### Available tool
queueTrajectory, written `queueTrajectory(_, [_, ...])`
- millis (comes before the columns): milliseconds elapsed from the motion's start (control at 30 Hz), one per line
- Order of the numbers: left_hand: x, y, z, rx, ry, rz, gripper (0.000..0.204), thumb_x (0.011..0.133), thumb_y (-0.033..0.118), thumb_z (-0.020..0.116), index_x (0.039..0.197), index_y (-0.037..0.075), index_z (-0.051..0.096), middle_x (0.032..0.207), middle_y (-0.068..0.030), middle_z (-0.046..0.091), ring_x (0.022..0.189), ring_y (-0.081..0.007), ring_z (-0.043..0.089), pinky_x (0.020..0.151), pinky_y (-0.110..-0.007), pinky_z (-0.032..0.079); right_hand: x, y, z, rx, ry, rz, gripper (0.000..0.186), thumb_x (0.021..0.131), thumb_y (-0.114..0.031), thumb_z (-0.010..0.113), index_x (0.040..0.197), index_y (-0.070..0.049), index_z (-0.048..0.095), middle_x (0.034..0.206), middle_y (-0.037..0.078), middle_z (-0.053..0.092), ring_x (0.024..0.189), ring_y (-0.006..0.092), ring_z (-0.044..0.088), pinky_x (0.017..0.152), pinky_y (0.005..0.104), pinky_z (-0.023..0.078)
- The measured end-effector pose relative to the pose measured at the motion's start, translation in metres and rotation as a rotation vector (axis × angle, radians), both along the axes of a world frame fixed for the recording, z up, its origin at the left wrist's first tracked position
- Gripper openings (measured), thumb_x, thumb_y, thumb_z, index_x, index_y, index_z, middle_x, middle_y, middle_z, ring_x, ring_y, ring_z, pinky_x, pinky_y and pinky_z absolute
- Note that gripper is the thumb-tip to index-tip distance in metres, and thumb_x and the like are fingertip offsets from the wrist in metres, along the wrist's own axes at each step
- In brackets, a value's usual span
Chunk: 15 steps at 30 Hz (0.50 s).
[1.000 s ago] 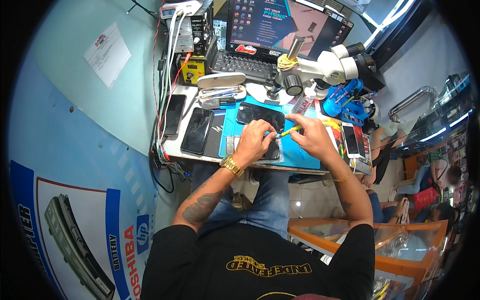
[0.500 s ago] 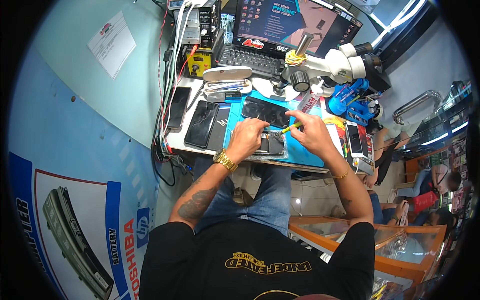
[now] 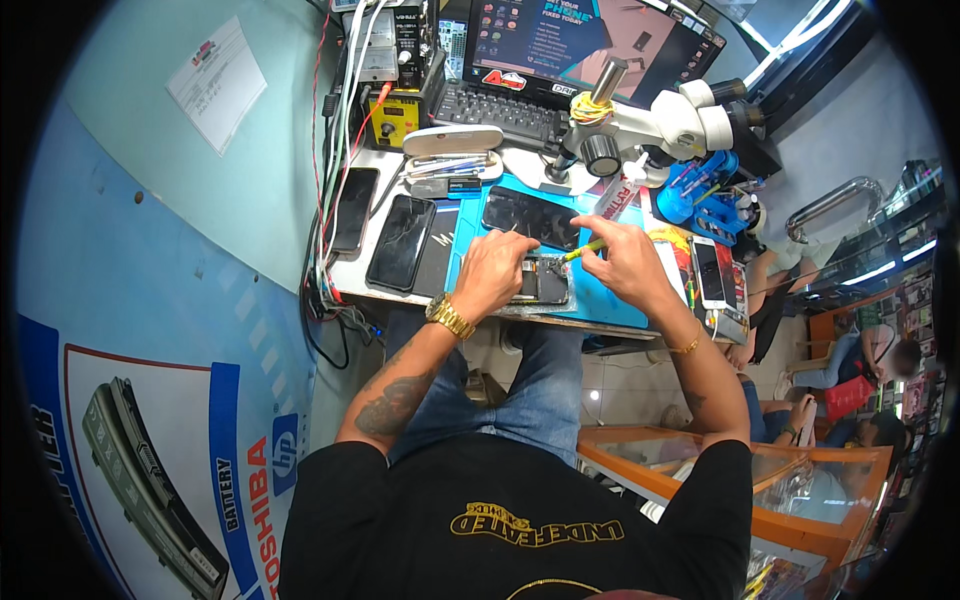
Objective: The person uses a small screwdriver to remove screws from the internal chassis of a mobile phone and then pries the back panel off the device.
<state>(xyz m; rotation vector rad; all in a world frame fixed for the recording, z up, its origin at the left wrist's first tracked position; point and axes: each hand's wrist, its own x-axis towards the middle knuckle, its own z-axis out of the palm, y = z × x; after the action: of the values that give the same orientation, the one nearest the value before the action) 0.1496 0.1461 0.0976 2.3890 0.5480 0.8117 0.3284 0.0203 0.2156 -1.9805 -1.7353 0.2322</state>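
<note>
An opened phone (image 3: 548, 285), its inner parts bare, lies near the front edge of a blue work mat (image 3: 612, 306). My left hand (image 3: 490, 270) rests over its left end, fingers curled and closed; what they pinch, if anything, is hidden. From the right, my right hand (image 3: 630, 262) grips a slim yellow-green screwdriver (image 3: 592, 247), its dark tip slanting down to the phone's upper part. Just behind both hands lies a dark phone screen (image 3: 532, 217).
Two dark phones (image 3: 401, 243) (image 3: 355, 210) lie to the left, beside hanging cables (image 3: 325, 200). Behind stand an open tool case (image 3: 452, 160), a keyboard (image 3: 500, 118), and a microscope (image 3: 640, 125). At right are a blue tool holder (image 3: 690, 195) and a white phone (image 3: 710, 273).
The view has shifted slightly. Both hands keep nearly the same place at the opened phone, and the screwdriver stays in my right hand.
</note>
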Motion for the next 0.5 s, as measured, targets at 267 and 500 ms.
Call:
queueTrajectory(267, [0.0,0.001,-0.001,-0.003,-0.002,-0.002,0.026,0.093,0.005,0.058,0.113,0.012,0.074,0.106,-0.0061,0.073,0.099,-0.0297,0.064,0.085,-0.043,0.045,-0.005,0.0,0.005,-0.013,0.023,0.019,0.041,0.08,-0.012,0.069,0.12,-0.005,0.07,0.096,0.018,0.076,0.083,0.037,0.073,0.077,0.0442,0.058])
queueTrajectory(500, [-0.001,-0.002,0.004,0.028,-0.007,-0.06,0.03,0.092,0.004,0.06,0.116,0.014,0.074,0.113,-0.0045,0.072,0.104,-0.0278,0.064,0.089,-0.043,0.045,0.008,0.002,-0.001,0.072,-0.186,0.282,0.034,0.077,-0.007,0.073,0.111,-0.005,0.07,0.096,0.013,0.072,0.088,0.0331,0.07,0.08,0.0423,0.055])
